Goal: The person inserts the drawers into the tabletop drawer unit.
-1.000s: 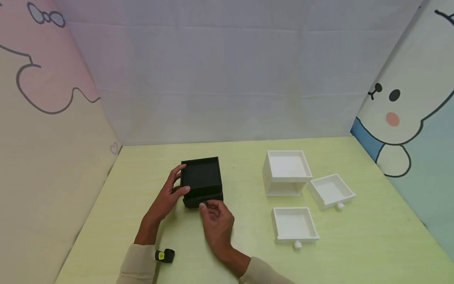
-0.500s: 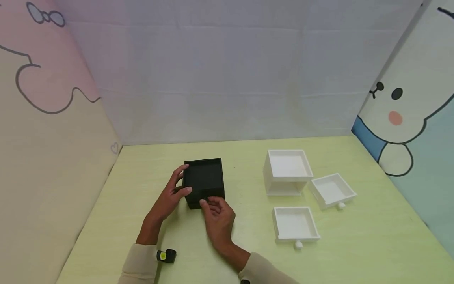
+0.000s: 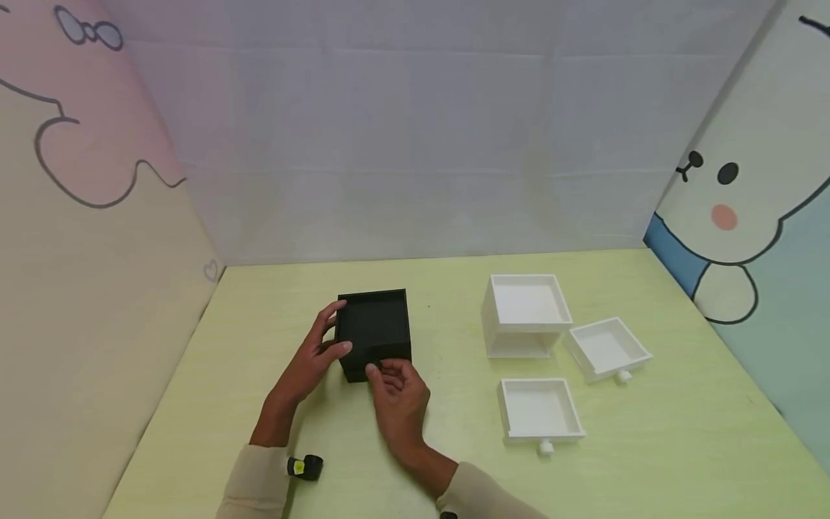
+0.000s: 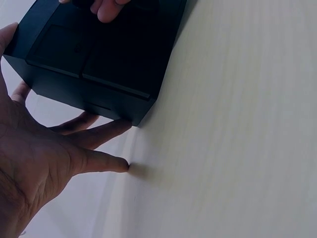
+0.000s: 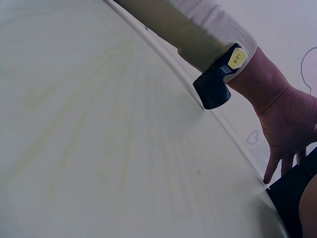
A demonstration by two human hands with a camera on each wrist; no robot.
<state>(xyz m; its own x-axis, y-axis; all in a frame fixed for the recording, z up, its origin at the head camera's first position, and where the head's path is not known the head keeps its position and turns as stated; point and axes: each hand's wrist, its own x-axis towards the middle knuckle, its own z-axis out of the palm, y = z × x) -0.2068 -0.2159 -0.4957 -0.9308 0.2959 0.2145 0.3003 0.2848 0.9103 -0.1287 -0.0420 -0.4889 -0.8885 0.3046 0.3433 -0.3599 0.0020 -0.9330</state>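
A small black drawer cabinet (image 3: 372,324) with a recessed top stands left of the table's middle. My left hand (image 3: 310,366) holds its left side, the thumb at the front top edge and the other fingers spread along the side wall. In the left wrist view, the left hand's fingertips (image 4: 111,130) touch the dark wall of the cabinet (image 4: 94,84). My right hand (image 3: 400,411) is at the cabinet's front, thumb and forefinger pinching the drawer's knob, which the fingers mostly hide. The drawer front looks flush with the cabinet.
To the right stands a white cabinet (image 3: 527,303) with an open front. Two white drawers with round knobs lie out of it: one drawer (image 3: 608,349) beside it, another drawer (image 3: 538,411) nearer. A white wall backs the table; printed panels flank it.
The black drawer, jutting from the front a second ago, has slid back into the cabinet under my right hand. Since half a second ago almost nothing has moved.
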